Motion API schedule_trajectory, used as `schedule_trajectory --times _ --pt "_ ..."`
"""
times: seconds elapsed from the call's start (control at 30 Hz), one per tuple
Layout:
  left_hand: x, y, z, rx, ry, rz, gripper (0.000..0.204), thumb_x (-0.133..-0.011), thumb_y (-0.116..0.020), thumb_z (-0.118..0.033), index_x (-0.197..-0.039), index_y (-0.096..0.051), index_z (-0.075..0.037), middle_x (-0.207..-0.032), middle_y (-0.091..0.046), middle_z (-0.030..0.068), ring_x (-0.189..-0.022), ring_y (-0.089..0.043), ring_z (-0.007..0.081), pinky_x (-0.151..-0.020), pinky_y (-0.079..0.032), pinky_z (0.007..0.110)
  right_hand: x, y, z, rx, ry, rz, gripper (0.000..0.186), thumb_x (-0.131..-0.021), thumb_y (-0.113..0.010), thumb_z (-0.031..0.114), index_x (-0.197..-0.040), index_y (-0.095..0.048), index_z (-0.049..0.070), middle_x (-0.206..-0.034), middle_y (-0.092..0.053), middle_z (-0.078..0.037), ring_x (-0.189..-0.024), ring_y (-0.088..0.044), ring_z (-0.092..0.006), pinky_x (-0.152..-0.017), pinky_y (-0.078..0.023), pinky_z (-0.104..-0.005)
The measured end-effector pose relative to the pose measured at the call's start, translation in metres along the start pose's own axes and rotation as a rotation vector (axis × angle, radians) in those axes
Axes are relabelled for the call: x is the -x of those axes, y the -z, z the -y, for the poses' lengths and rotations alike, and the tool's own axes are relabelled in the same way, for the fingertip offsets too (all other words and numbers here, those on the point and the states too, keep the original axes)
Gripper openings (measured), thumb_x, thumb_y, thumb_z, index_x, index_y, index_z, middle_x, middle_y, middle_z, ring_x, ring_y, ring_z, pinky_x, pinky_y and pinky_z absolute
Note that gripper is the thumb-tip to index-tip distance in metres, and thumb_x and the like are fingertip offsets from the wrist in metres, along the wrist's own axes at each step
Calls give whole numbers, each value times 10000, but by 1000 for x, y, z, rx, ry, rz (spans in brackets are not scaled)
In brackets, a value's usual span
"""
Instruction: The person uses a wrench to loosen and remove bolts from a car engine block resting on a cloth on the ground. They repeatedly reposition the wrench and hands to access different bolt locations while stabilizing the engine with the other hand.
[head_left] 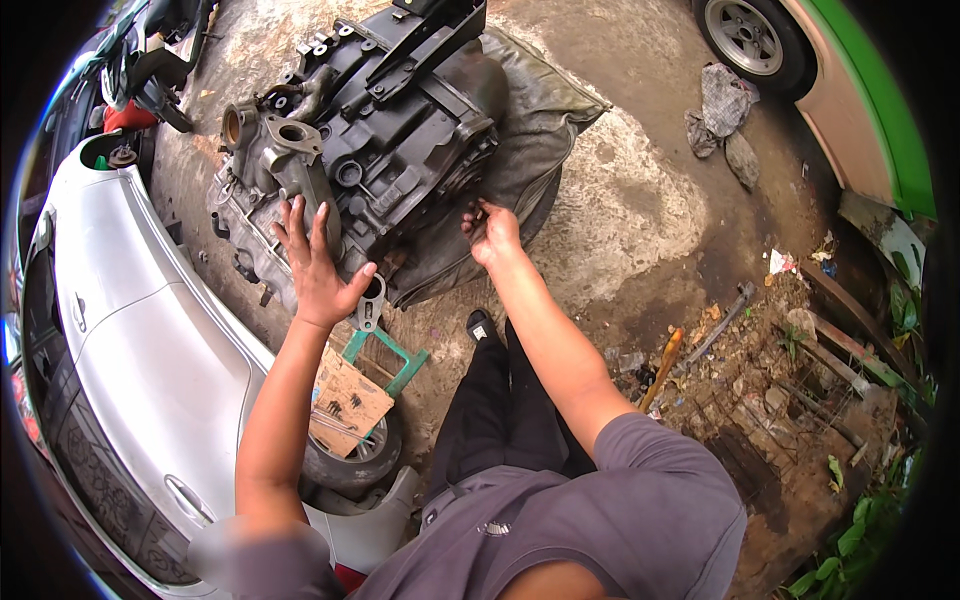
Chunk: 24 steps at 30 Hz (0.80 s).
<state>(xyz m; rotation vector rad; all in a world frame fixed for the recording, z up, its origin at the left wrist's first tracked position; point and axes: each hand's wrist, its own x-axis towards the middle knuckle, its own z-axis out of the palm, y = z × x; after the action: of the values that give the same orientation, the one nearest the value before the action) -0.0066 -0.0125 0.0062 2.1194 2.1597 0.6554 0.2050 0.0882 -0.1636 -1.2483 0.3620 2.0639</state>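
Below, left hand [318, 268] presses spread-open against the engine block [370, 150]; right hand [492, 233] curls, fingers bent, on its edge.

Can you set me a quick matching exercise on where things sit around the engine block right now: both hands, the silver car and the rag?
Things:
1. left hand
2. right hand
3. silver car
4. grey rag

Places:
A. along the person's left side, beside the engine block
B. on the concrete near the wheel of the green car
C. spread flat, fingers open, on the block's near left side
D. at the block's lower right edge, by the dark tarp, fingers curled

Pairs: 1-C, 2-D, 3-A, 4-B
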Motion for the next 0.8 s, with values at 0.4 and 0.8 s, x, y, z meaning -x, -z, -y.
schedule_trajectory --times 0.4,0.8 --pt "-1 -1 3 33 -17 -5 944 -766 -656 -602 -1488 -323 -92 -1550 -229 230 -1465 -122 448 -1157 -22 600 4 -23 -32 -105 -4 -61 33 -988 -488 126 -980 -517 139 -764 -534 -48 -610 -544 -212 -478 -399 -311" --pt "-5 1 6 116 -66 6 953 -771 -651 -599 -1501 -299 -97 -1565 -197 219 -1466 -98 454 -1138 -13 637 -24 -22 -38 24 33 -66 100 -1005 -381 170 -1026 -479 157 -831 -533 -64 -683 -550 -239 -486 -357 -322"
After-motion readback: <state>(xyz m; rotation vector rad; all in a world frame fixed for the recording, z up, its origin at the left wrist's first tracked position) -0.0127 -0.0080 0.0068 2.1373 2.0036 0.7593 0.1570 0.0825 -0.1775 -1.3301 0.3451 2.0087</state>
